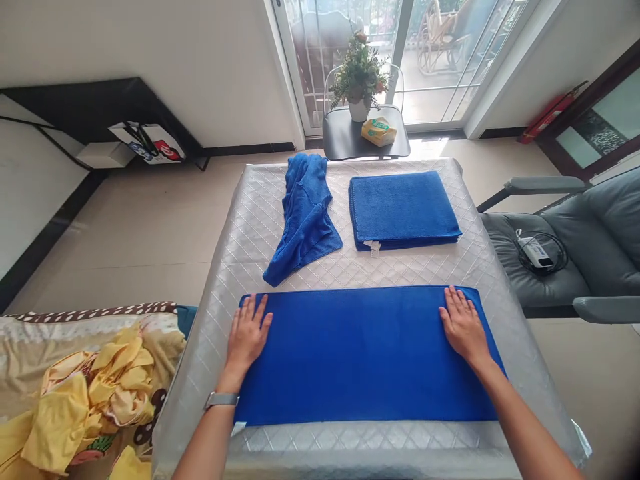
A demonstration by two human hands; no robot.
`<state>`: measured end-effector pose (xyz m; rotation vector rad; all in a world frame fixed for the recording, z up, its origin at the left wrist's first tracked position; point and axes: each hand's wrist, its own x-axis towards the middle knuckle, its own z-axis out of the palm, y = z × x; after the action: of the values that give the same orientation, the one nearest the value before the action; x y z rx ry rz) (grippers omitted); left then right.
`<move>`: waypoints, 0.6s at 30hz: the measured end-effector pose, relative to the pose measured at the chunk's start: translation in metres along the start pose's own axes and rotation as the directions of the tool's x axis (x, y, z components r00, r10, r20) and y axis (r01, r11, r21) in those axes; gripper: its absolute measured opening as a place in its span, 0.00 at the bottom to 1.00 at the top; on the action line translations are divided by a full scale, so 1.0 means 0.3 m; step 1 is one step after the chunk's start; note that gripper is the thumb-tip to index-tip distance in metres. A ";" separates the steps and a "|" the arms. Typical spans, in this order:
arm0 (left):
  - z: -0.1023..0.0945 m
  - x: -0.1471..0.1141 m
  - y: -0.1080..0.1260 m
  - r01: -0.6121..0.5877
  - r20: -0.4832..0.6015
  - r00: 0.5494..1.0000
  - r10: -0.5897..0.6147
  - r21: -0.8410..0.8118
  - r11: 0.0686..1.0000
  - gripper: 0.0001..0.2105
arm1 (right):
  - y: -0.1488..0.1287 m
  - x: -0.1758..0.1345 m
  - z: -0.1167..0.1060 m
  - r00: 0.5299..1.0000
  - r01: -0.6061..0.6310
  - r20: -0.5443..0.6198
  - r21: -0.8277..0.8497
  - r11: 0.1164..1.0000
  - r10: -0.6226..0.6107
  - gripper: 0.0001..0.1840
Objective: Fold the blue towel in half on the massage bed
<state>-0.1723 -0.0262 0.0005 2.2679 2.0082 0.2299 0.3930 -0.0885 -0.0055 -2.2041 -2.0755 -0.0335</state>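
Observation:
A blue towel (360,360) lies flat and smooth across the near part of the table, its long side running left to right. My left hand (250,330) rests palm down on its far left corner, fingers spread. On the far right corner lies my right hand (463,323), also flat, with the fingers stretched out. Beyond the flat towel, a crumpled blue towel (307,220) lies at the back left. To the right of that sits a neat stack of folded blue towels (405,207) with white tags at its front edge.
A silver quilted cloth (225,333) covers the table. Yellow clothes (105,393) lie heaped on a bed at left. A grey armchair (520,247) with a coiled cable stands at right. Behind the table, a black chair (340,140) holds a potted plant (359,80) and a tissue pack (379,131).

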 end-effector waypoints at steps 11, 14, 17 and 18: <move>-0.048 -0.006 -0.076 0.120 -0.022 0.992 -0.120 -0.017 0.993 0.29 | 0.101 -0.007 -0.035 0.992 -0.113 -0.040 0.095 0.989 0.118 0.33; -0.090 -0.022 0.044 0.098 -0.099 0.990 -0.098 -0.005 0.995 0.27 | -0.057 -0.019 -0.078 0.981 -0.083 -0.158 0.191 0.978 0.114 0.32; -0.094 -0.039 0.288 0.014 -0.166 0.986 -0.025 -0.067 0.998 0.24 | -0.308 -0.017 -0.110 0.987 0.117 -0.135 0.260 0.959 -0.084 0.33; -0.082 -0.039 0.386 -0.069 -0.131 0.990 0.056 -0.101 0.993 0.24 | -0.396 -0.009 -0.112 0.981 0.185 -0.109 0.269 0.945 -0.161 0.34</move>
<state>-0.0649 -0.0526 0.0446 2.3074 1.9337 0.4869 0.2767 -0.0877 0.0356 -1.8232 -2.0760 0.1384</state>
